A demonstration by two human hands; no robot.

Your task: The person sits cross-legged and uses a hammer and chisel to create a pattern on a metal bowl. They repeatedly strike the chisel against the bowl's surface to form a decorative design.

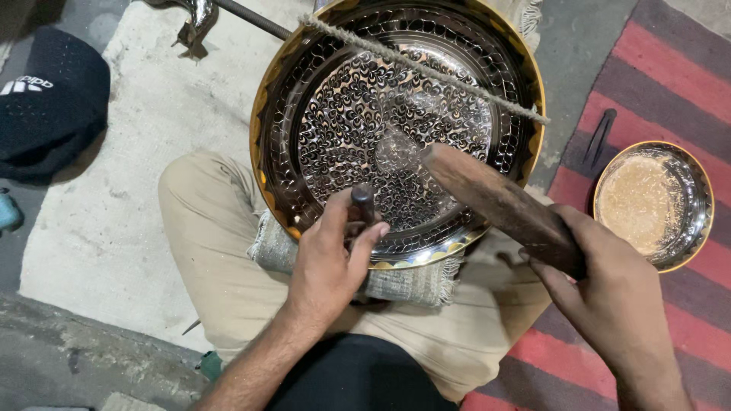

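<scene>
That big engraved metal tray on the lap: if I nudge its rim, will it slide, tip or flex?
The engraved tray looks like rigid sheet metal, so it would probably not flex. It leans tilted on a folded cloth with a rope drawn across it, so a push would likely rock it rather than slide it. Its polished rim looks slippery to grip.

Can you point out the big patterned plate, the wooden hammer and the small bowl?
Patterned plate (pixel 343 122): head view, on its engraved face.
Wooden hammer (pixel 495 202): head view, mid-handle.
Small bowl (pixel 704 221): head view, right rim.
</scene>
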